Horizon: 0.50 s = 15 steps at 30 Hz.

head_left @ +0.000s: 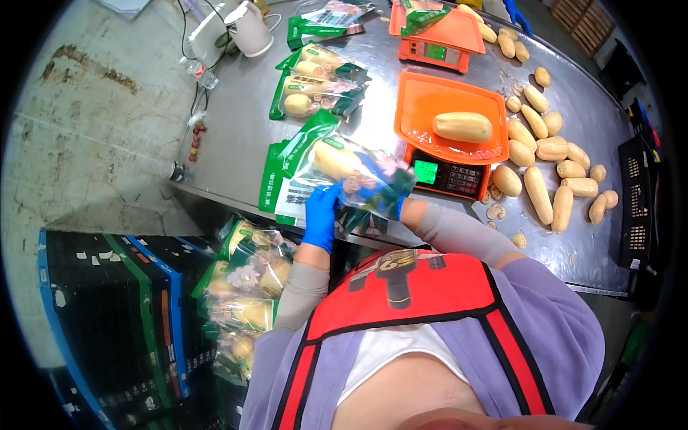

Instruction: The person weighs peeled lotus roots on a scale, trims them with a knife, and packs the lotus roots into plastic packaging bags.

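Note:
A clear plastic bag with green print (pixel 319 127) is between my hands at the table's near edge, with a pale lotus root (pixel 335 159) inside. My left hand (pixel 322 215), in a blue glove, pinches the bag's lower edge. My right hand (pixel 373 179), also gloved in blue, shows through the plastic at the lotus root's right end. Its fingers look closed around that end, though the printed film partly hides them. Beneath the bag lie flat green-and-white bags (pixel 271 179). Another lotus root (pixel 462 127) rests on the orange tray of the near scale (pixel 448 172).
Filled bags (pixel 315 93) lie at the table's back left. A second orange scale (pixel 437 50) stands beyond. Loose lotus roots (pixel 537 193) cover the right side, beside a black crate (pixel 634 201). More filled bags (pixel 251 279) sit below left, near stacked crates (pixel 107 308). A kettle (pixel 249 30) stands back left.

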Each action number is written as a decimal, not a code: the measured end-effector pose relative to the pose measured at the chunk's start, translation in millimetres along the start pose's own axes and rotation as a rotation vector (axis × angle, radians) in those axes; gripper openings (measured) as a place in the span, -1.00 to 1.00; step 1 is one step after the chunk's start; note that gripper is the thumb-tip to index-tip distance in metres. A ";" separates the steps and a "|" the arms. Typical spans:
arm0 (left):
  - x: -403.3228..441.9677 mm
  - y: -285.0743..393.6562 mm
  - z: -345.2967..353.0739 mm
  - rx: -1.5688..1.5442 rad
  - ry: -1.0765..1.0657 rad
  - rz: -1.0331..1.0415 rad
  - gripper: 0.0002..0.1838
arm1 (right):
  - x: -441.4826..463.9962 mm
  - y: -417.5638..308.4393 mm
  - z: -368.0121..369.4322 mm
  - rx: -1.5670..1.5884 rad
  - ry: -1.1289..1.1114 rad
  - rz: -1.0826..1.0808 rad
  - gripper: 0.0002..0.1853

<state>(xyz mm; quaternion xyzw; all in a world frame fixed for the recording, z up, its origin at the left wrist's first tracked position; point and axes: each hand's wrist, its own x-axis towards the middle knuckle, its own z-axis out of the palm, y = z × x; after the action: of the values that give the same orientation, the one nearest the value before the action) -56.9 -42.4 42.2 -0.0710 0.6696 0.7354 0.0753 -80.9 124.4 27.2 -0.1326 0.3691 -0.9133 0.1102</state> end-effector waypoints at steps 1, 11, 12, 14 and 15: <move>-1.6 0.0 1.1 -0.003 -0.001 -0.001 -0.85 | -2.6 -10.9 3.7 0.409 0.025 0.219 -0.47; 14.8 -59.5 -40.5 -0.058 0.032 -0.123 -0.87 | -24.0 17.6 -33.1 0.275 0.027 0.404 -0.59; 11.8 -58.9 -40.2 -0.066 0.037 -0.152 -0.87 | -39.2 11.7 -30.0 -0.125 0.001 0.344 -0.63; 8.9 -57.0 -43.1 -0.033 0.052 -0.182 -0.85 | -69.9 -11.2 -27.1 -0.879 -0.134 0.219 -0.71; 11.6 -61.0 -49.1 -0.005 0.054 -0.193 -0.83 | -84.4 -31.4 -28.3 -1.079 -0.182 0.132 -0.74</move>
<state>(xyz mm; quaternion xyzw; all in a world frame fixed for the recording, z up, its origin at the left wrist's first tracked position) -55.5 -85.5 -24.2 -0.1553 0.6595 0.7244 0.1275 -13.8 190.0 16.1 -0.2255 0.7814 -0.5704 0.1151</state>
